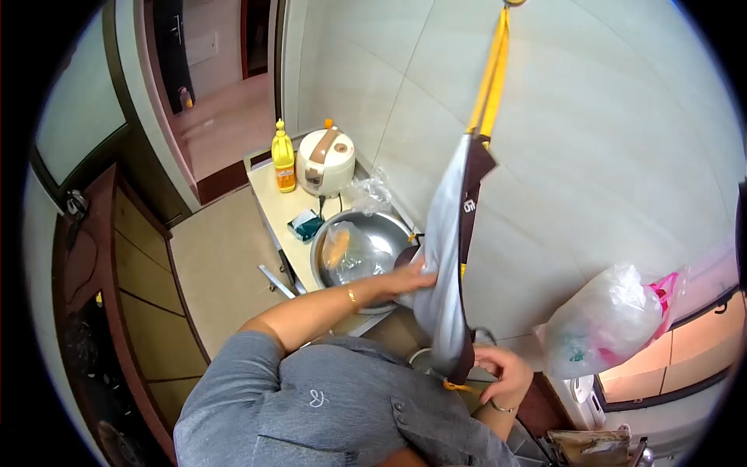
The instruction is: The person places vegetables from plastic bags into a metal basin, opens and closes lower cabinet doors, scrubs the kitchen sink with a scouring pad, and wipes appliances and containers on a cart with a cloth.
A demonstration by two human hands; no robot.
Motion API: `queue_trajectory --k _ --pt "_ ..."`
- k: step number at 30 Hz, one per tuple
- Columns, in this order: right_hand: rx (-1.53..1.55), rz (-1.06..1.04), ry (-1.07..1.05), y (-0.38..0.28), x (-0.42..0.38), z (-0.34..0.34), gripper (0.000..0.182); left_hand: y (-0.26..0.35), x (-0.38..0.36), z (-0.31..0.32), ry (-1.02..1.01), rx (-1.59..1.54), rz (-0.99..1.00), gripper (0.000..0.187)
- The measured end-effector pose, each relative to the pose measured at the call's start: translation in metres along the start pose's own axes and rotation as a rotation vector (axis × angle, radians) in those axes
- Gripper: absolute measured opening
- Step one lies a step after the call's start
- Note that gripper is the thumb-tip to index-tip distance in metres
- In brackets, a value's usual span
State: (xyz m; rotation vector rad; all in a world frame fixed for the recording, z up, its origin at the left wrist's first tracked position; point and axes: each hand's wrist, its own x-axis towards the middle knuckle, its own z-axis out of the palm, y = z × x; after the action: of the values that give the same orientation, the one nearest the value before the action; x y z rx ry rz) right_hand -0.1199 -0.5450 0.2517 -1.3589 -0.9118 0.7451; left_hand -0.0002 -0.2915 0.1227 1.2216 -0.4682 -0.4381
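Grey shirt (pixel 327 397) foremost; apron (pixel 447 241) touches left grip (pixel 408 281), beside right grip (pixel 507 375); cannot tell either's closure

A pale tiled wall (pixel 576 124) rises beyond and to the right of the left fingers (pixel 415 276), its joints thin and grey. Left of them stands the cream bench (pixel 271 204), with beige floor (pixel 222 272) past it and a brown-framed panelled cabinet (pixel 144 257) farther left. Beyond the bench, well away from the fingers, a doorway (pixel 226 136) shows pinkish flooring.
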Motion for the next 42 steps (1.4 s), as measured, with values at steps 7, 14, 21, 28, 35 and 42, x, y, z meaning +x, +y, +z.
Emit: queue_trajectory --k 7,14,21,28,35,42 --pt "-0.286 -0.08 0.979 0.063 0.004 -0.004 0.086 0.01 0.015 0.086 -0.377 -0.641 -0.267 0.036" --pt "-0.624 0.506 1.165 0.137 -0.025 -0.055 0.045 -0.017 0.015 0.068 0.074 0.317 0.16 0.045" --pt "-1.643 0.223 1.743 0.104 -0.011 -0.113 0.052 -0.068 -0.064 -0.03 0.091 0.178 -0.434 0.024" --pt "-1.604 0.355 1.43 0.207 0.023 -0.144 0.067 -0.078 -0.187 -0.066 0.517 0.027 -0.756 0.023" --pt "-1.477 0.687 1.058 0.247 0.082 -0.125 0.099 -0.122 -0.289 -0.066 0.791 -0.035 -0.82 0.018" --pt "-1.019 0.245 1.175 0.23 0.117 -0.091 0.047 -0.21 -0.412 -0.056 0.986 0.187 -0.894 0.022"
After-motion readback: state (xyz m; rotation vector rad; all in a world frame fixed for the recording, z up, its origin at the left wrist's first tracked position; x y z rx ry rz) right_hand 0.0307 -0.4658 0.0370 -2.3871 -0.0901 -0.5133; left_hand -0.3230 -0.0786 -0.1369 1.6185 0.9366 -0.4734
